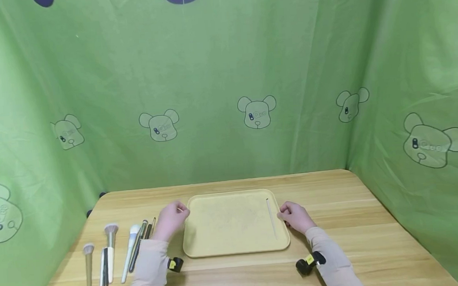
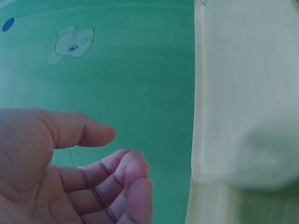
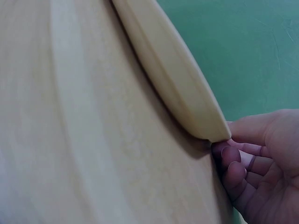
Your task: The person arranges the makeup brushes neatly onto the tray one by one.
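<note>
A pale yellow rectangular tray lies on the wooden table. My right hand pinches the rim at its right side, thumb above and fingers below, as the right wrist view shows at the tray's edge. My left hand is just off the tray's left edge. In the left wrist view its fingers are loosely bent, with a gap to the thumb and nothing between them. One thin white stick with a dark tip rests lengthwise near the tray's right side.
Several makeup brushes lie on the table at the left, some partly behind the left forearm. Each wrist wears a black camera. Green curtains with bear faces enclose the table at the back and sides.
</note>
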A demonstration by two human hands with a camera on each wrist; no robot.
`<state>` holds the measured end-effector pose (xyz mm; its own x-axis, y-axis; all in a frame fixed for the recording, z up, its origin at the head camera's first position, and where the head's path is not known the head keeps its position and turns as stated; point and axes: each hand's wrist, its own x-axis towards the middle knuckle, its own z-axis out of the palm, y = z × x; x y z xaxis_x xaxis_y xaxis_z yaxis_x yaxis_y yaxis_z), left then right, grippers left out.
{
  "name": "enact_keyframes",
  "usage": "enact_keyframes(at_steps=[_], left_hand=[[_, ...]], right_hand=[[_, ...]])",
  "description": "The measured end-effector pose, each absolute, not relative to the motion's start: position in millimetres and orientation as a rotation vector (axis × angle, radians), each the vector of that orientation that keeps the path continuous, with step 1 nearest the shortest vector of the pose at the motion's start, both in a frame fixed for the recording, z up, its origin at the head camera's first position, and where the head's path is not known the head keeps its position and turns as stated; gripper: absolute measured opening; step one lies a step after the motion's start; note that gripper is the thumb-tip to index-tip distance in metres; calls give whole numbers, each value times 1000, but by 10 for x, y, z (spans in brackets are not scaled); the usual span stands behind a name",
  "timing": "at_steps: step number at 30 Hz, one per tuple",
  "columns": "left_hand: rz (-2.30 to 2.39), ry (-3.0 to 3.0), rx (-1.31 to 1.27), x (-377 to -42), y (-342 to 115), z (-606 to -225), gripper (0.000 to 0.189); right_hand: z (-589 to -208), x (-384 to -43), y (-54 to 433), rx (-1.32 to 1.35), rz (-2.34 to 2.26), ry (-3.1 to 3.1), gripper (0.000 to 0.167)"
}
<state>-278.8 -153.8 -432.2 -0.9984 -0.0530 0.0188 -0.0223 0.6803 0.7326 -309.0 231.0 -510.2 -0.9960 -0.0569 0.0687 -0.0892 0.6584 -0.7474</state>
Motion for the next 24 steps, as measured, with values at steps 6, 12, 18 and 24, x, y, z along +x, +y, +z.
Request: enact_keyframes(at_steps=[6,12,18,24], left_hand=[[-1200,-2923,84,-2786,-1863,-4343,24],[-1159,-2984,98,-2824,-2186,-4414,28],[-1118,-2996,173,-2795,-2356,-4486,25],[-1100,-3004,237,-2771,-2433,-4542,16]], right_hand=[[-5096,-3108,2303,136,1280,-2819,12],[-5096,-3109,2310,152,1273,-2818,12],[-5106,-3100,2324,138,1278,-2821,13],[-5099,-3096,2311,144,1286,-2820,13]])
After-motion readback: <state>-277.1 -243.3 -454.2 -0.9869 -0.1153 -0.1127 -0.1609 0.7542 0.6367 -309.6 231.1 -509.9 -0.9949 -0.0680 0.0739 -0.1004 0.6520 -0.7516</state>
